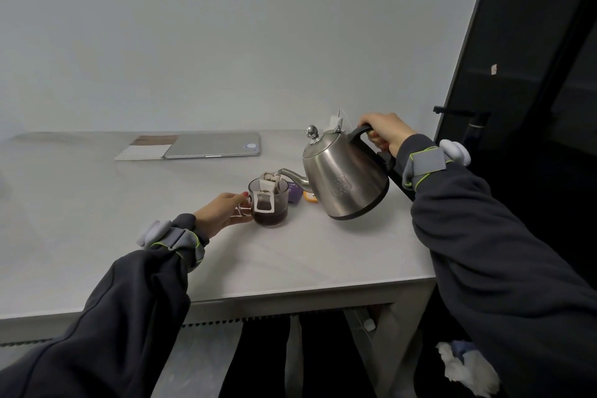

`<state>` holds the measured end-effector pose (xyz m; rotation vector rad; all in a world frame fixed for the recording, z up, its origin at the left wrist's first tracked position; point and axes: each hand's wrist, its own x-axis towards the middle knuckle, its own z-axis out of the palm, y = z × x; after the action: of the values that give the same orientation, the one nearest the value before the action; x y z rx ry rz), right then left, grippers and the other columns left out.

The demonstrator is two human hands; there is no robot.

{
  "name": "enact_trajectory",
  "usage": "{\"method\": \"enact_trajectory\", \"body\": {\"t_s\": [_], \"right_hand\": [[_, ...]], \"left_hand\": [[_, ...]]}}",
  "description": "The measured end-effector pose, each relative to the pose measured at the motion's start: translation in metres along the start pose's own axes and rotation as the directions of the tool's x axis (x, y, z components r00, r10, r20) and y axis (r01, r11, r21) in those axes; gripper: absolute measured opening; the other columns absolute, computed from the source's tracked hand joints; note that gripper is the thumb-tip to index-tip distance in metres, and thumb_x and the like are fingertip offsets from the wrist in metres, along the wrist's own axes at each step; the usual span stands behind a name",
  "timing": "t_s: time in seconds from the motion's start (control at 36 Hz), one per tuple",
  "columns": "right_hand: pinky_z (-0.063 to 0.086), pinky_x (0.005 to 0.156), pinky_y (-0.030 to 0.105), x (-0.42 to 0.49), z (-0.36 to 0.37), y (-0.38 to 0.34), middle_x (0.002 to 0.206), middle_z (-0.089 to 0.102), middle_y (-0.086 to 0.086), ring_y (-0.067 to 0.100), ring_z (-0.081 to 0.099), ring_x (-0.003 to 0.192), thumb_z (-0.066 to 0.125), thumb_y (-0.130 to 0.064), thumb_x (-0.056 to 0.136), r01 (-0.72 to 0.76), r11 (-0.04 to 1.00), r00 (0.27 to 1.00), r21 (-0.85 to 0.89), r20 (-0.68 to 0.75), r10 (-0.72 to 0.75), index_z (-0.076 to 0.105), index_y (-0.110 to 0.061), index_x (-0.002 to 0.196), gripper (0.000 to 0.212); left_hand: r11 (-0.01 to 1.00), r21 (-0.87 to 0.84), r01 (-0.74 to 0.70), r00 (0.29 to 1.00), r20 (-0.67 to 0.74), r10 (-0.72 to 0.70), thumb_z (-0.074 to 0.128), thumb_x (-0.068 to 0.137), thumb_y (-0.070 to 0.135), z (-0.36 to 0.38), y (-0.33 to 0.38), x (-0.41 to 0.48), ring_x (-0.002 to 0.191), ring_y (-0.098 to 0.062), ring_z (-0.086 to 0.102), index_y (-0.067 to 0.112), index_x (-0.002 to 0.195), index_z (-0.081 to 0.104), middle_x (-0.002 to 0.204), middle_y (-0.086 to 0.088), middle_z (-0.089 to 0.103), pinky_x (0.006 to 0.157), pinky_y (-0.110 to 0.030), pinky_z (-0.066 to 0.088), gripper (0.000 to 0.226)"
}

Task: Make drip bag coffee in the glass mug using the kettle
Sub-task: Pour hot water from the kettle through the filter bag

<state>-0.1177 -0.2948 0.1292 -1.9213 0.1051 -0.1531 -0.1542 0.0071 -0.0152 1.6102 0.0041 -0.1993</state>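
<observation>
**Kettle tipped over the drip bag**

Our right hand has its fingers curled tight round the black handle of the brushed-steel kettle. The kettle is lifted off the pale grey table and tilts down and to the left of that grip. Its thin curved spout ends right at the open top of the white paper drip bag. We cannot tell whether water is running.

The bag hangs by its paper ears on the rim of the clear glass mug, which stands on the table with dark coffee in its bottom. Our left hand holds the mug's handle — fingers wrapped through it, thumb on top.

Just past the mug from the left hand's grip, under the spout, lie a purple sachet and a small orange item. Far beyond that grip, at the table's back edge, a closed silver laptop lies touching a spiral notebook.
</observation>
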Motion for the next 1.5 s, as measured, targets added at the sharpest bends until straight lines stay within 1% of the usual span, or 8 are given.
{"method": "enact_trajectory", "body": {"t_s": [0.19,0.33,0.69,0.92,1.08,1.25,1.39,1.5], "right_hand": [[0.011,0.038,0.018,-0.002,-0.001,-0.002,0.031,0.024,-0.010,0.008,0.015,0.029,0.048,-0.015,0.079,-0.004,1.000,1.000,0.001,0.000,0.004,0.032,-0.020,0.056,0.028],[0.010,0.035,0.011,-0.004,-0.003,-0.006,0.031,0.024,-0.010,0.008,0.013,0.027,0.049,-0.015,0.080,0.002,1.000,1.000,0.011,-0.006,-0.001,0.033,-0.020,0.056,0.029],[0.011,0.039,0.019,-0.007,0.005,0.006,0.032,0.024,-0.010,0.009,0.015,0.032,0.048,-0.014,0.080,-0.012,1.000,1.000,-0.004,0.017,0.012,0.031,-0.020,0.056,0.030],[0.010,0.037,0.017,-0.001,0.003,0.003,0.032,0.023,-0.009,0.009,0.015,0.032,0.047,-0.015,0.080,-0.010,1.000,1.000,0.002,0.006,0.010,0.034,-0.018,0.055,0.028],[0.010,0.037,0.014,-0.001,0.002,0.001,0.031,0.024,-0.010,0.009,0.014,0.030,0.048,-0.016,0.079,-0.004,1.000,1.000,0.008,-0.003,0.004,0.033,-0.020,0.056,0.028],[0.010,0.037,0.015,-0.001,0.003,0.005,0.032,0.024,-0.010,0.009,0.015,0.032,0.048,-0.016,0.078,-0.008,1.000,1.000,0.009,0.000,0.008,0.035,-0.019,0.057,0.025],[0.010,0.040,0.019,-0.004,0.003,0.013,0.033,0.023,-0.010,0.010,0.014,0.034,0.048,-0.018,0.078,-0.034,0.999,0.999,0.029,0.009,0.034,0.033,-0.021,0.057,0.026],[0.010,0.037,0.016,-0.004,0.003,0.020,0.031,0.022,-0.010,0.008,0.014,0.029,0.047,-0.017,0.082,-0.055,0.994,0.998,0.094,0.023,0.053,0.032,-0.020,0.057,0.029]], "left_hand": [[1.000,-0.014,-0.006,1.000,0.002,0.006,0.037,0.102,0.018,0.000,0.000,0.000,0.080,-0.019,0.060,-0.002,0.099,0.058,0.090,-0.010,0.060,0.067,-0.018,0.056,0.030],[1.000,-0.012,-0.007,1.000,0.006,0.007,0.037,0.102,0.018,-0.002,-0.001,0.000,0.081,-0.019,0.059,-0.001,0.099,0.059,0.089,-0.010,0.060,0.067,-0.018,0.057,0.030],[1.000,0.019,0.005,1.000,-0.016,-0.005,0.040,0.101,0.020,-0.003,-0.001,0.000,0.079,-0.020,0.057,-0.004,0.104,0.057,0.090,-0.012,0.058,0.066,-0.018,0.057,0.030],[1.000,0.014,-0.002,1.000,-0.012,0.002,0.039,0.101,0.019,-0.003,-0.001,-0.001,0.079,-0.020,0.057,-0.004,0.101,0.058,0.089,-0.012,0.058,0.068,-0.019,0.057,0.029],[0.999,0.034,0.005,1.000,-0.022,-0.004,0.040,0.101,0.020,-0.002,0.000,-0.001,0.078,-0.019,0.057,0.002,0.088,0.060,0.084,-0.010,0.059,0.074,-0.023,0.056,0.030],[0.999,0.040,0.002,1.000,-0.028,-0.001,0.040,0.101,0.019,-0.001,0.003,-0.003,0.071,-0.017,0.052,0.005,0.078,0.057,0.076,-0.006,0.053,0.078,-0.027,0.054,0.032],[0.999,0.042,-0.010,1.000,-0.022,0.011,0.039,0.101,0.019,-0.001,0.004,-0.005,0.071,-0.017,0.051,0.005,0.077,0.056,0.078,-0.006,0.051,0.068,-0.020,0.057,0.032],[0.998,0.054,-0.009,1.000,-0.026,0.011,0.039,0.101,0.021,-0.001,0.004,-0.005,0.072,-0.017,0.049,0.008,0.071,0.052,0.076,-0.006,0.049,0.066,-0.021,0.055,0.035]]}}
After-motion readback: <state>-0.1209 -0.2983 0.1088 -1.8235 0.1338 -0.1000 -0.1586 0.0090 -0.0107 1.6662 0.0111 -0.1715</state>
